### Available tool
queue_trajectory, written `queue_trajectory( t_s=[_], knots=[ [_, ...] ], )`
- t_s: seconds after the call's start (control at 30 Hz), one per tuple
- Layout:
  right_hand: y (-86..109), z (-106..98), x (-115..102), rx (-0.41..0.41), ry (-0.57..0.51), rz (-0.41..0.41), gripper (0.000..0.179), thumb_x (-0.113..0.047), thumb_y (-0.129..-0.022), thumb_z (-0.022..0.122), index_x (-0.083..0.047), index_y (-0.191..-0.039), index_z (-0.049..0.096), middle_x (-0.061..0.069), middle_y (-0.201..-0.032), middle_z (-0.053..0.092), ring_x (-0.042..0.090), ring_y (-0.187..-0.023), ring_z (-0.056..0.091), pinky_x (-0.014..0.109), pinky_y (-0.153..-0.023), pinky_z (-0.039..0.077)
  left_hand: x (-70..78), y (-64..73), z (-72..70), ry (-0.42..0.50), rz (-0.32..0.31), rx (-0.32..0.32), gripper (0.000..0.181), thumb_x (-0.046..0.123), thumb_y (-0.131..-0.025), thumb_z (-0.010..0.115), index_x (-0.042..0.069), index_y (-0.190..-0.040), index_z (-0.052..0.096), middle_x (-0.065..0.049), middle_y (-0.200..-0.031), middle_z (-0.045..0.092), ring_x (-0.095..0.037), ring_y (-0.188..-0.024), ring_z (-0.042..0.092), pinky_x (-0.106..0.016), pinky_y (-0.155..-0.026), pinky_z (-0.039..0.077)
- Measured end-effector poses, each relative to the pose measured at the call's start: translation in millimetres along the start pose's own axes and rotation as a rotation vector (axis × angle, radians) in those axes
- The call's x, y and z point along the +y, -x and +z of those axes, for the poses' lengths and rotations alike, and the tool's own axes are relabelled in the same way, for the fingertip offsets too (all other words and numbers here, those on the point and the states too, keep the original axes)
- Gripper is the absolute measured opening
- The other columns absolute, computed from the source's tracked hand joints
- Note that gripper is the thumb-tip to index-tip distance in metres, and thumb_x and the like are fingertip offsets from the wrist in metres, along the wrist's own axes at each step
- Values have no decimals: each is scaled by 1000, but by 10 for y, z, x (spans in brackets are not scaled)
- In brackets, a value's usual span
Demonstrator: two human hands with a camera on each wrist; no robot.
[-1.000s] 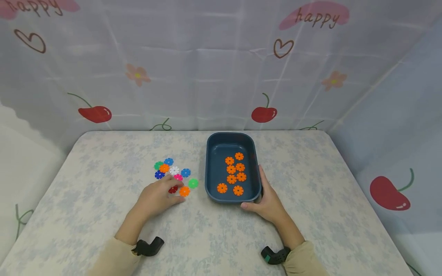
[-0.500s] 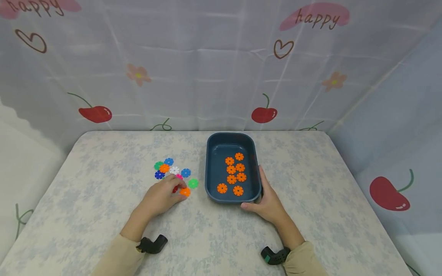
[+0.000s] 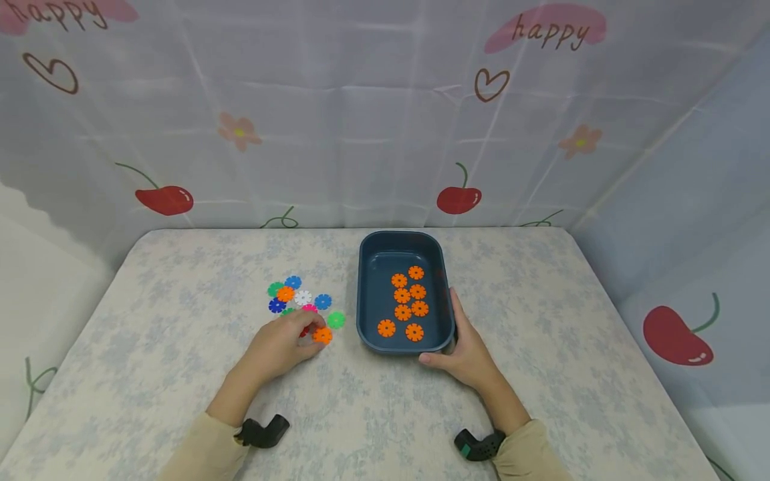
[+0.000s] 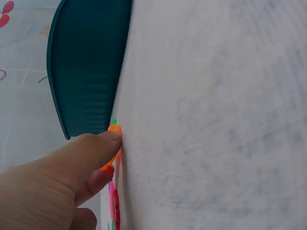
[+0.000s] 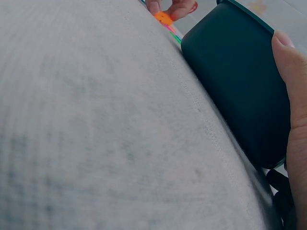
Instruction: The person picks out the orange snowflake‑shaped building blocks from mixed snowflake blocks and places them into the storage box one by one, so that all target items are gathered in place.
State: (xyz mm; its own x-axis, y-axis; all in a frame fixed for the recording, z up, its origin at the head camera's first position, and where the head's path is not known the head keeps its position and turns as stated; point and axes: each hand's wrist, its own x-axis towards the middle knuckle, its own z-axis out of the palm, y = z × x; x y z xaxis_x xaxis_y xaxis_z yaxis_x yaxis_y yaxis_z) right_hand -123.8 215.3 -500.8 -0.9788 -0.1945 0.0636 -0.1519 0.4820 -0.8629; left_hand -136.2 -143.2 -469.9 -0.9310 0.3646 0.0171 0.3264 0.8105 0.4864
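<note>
My left hand (image 3: 279,344) pinches an orange snowflake disc (image 3: 323,335) between thumb and fingers, low over the table at the near side of a loose group of coloured discs. In the left wrist view the thumb lies on the near face of that orange disc (image 4: 115,128). A red disc is partly hidden under the fingers. My right hand (image 3: 463,351) holds the near right corner of a dark blue bin (image 3: 374,341), its thumb at the front rim and fingers along the right side. Several orange discs (image 3: 414,332) lie flat on the bin's floor.
Around the left hand lie a light green disc (image 3: 336,320), a white disc (image 3: 303,297), blue discs (image 3: 323,302) and another orange disc (image 3: 285,294). The table (image 3: 180,321) has a pale patterned cover. A printed curtain (image 3: 337,133) hangs behind its far edge.
My left hand has moved slightly right, its thumb and fingers closing on the near orange disc, which has shifted a little. The right hand and the bin have stayed in place.
</note>
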Motion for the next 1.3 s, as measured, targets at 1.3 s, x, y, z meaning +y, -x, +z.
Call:
queue_trajectory(
  t_s=[1.3],
  knots=[
    [5, 0, -2, 6, -10, 5, 135, -28, -65, 94, -25, -161, -2, -4, -167, 8, 28, -154, 16, 61, -119, 21, 33, -97, -209, 290, -73, -28, 35, 29, -82, 82, 22, -115, 72, 7, -97, 67, -14, -70, 49, -23, -61, 44]
  ],
)
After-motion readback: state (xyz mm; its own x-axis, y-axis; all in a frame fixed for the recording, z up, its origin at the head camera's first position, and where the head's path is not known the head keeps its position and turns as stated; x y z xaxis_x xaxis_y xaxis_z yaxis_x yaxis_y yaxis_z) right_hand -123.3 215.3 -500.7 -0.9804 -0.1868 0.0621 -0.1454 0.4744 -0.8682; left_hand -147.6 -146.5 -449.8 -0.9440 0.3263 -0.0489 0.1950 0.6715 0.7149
